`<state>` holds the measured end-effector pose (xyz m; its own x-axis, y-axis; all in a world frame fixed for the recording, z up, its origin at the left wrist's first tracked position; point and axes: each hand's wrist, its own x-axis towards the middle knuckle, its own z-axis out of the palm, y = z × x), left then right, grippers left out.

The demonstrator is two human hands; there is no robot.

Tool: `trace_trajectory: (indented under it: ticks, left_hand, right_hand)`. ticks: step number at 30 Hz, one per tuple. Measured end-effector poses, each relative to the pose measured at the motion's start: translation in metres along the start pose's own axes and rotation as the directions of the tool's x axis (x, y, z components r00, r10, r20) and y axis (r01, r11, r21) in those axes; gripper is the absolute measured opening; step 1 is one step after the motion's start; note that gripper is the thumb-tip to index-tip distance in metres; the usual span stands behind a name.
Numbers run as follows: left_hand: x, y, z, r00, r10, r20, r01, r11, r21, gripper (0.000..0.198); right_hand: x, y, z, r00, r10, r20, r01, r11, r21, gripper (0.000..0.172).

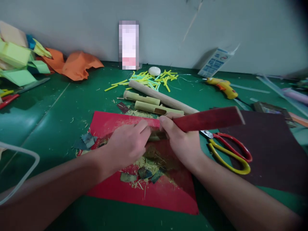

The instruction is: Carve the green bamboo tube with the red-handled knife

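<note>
My left hand (131,139) is closed over one end of a short bamboo piece (157,136), just above a red sheet (108,189). My right hand (181,141) grips a tool by its flat, dark red handle (211,118), which sticks out to the right. The tool's working end is hidden behind my fingers, close to the bamboo. Pale shavings (154,165) and dark green scraps (128,177) lie on the sheet below my hands. Just beyond them rest two cut bamboo tubes (141,97) and a long wooden rod (163,98).
Red-and-yellow scissors (229,154) lie right of my right wrist, partly on a dark sheet (271,141). Farther back are a yellow glue gun (223,87), a heap of yellow sticks (144,77), and a phone (129,45) against the wall. Orange paper (79,65) lies back left.
</note>
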<state>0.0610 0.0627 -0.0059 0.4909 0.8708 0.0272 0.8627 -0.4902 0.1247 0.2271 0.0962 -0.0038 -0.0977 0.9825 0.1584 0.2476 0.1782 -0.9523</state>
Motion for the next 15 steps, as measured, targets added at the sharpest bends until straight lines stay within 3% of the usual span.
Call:
trace_trajectory:
  ticks: [5,10,15]
  left_hand:
    - [0.001,-0.003,0.001,0.996,-0.036,-0.081,0.034,0.999,-0.029,0.024]
    - [-0.001,-0.004,0.008,0.982,-0.029,-0.185,0.023,0.999,-0.033,0.028]
    - [-0.004,-0.005,0.008,0.985,0.013,-0.170,-0.021,0.999,-0.048,0.024]
  right_hand:
    - [0.003,0.004,-0.003,0.997,-0.079,0.013,0.080,0.994,-0.079,0.028]
    - [0.007,0.006,-0.004,0.997,-0.004,0.078,0.010,0.997,-0.077,0.026]
    - [0.008,-0.001,-0.008,0.983,0.065,0.170,-0.051,0.995,-0.086,0.033]
